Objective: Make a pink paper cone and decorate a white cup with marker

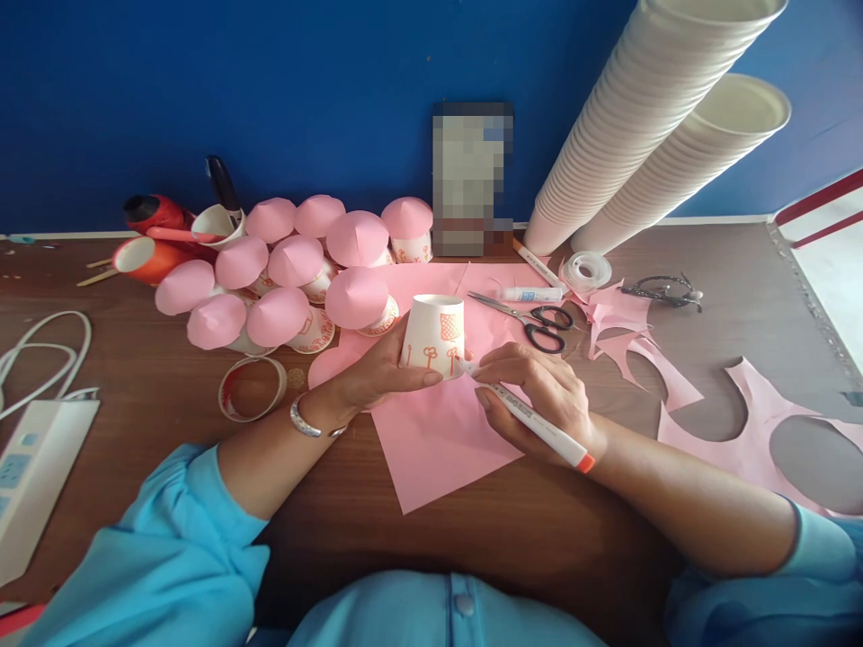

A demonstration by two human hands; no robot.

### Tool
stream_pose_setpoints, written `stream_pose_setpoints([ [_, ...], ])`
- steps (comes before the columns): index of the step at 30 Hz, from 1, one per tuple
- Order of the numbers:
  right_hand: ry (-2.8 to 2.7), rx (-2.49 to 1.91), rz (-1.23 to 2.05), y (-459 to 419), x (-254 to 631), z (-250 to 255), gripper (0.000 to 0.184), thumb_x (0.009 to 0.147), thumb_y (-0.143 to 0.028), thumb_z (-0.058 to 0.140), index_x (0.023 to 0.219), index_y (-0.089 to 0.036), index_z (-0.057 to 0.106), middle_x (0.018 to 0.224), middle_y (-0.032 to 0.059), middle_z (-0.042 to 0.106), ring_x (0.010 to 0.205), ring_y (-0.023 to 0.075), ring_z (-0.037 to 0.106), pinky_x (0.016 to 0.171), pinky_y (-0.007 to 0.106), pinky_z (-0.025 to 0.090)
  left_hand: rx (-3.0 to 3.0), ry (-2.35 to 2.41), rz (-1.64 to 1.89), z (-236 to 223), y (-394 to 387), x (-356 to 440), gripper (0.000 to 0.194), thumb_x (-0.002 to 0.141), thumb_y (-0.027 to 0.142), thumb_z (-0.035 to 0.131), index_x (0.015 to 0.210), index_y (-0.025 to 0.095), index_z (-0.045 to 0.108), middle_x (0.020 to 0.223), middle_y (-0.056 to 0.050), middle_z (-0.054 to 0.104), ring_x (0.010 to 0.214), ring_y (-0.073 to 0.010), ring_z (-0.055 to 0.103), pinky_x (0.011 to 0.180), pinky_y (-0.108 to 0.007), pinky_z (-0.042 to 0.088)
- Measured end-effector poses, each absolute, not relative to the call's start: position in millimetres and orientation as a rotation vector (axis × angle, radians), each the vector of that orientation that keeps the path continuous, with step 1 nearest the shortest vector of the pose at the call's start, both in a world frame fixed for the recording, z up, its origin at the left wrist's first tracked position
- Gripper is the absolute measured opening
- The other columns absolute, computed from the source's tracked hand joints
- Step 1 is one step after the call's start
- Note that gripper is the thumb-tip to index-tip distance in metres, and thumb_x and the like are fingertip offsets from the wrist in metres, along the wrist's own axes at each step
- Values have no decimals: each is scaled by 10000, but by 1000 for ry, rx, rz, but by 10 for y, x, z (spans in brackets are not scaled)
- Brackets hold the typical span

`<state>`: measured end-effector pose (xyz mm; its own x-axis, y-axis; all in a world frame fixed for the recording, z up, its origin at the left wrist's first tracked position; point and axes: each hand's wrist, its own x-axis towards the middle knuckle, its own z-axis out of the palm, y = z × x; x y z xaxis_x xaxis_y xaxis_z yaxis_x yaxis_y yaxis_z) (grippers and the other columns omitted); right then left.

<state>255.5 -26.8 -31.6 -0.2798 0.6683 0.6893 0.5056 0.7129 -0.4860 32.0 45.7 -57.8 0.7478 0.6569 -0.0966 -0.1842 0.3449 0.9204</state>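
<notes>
My left hand is wrapped round an upside-down white paper cup with orange drawings on its side, holding it on a pink paper sheet. My right hand grips a white marker with an orange end; its tip touches the lower right side of the cup. A silver bracelet sits on my left wrist.
Several cups capped with pink paper cones cluster at the back left. Scissors, a glue tube, tape rolls, pink offcuts, two leaning stacks of white cups, a power strip.
</notes>
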Motion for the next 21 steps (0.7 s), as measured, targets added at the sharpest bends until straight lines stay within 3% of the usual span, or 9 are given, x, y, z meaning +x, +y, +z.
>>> stream_pose_setpoints([
  [5,-1939,-893,213,-265,2550,-312,178,916,-107,636,1053,-220,617,812,30,720,722,179,741,619,272,602,1101,527,578,-549,451,333,619,796,298,875,1359,221,630,1226,-123,755,1129,-303,720,914,-376,579],
  [14,-1930,-885,233,-271,2549,-305,169,935,-124,633,1070,-226,625,822,30,722,729,182,740,623,284,608,1082,514,570,-562,452,323,643,802,271,870,1391,222,617,1253,-138,762,1186,-333,720,977,-420,582],
  [18,-1904,-806,197,-256,2578,-347,175,999,-195,621,1173,-214,632,879,59,717,766,200,738,615,311,612,1024,526,595,-561,449,328,711,799,257,873,1453,250,594,1278,-129,750,1185,-316,717,983,-418,573],
  [21,-1872,-798,161,-240,2594,-394,233,1067,-269,556,1288,-228,617,914,67,712,781,213,730,626,351,616,973,503,628,-569,458,340,624,819,238,854,1406,261,643,1281,-112,749,1192,-291,713,1023,-418,555],
])
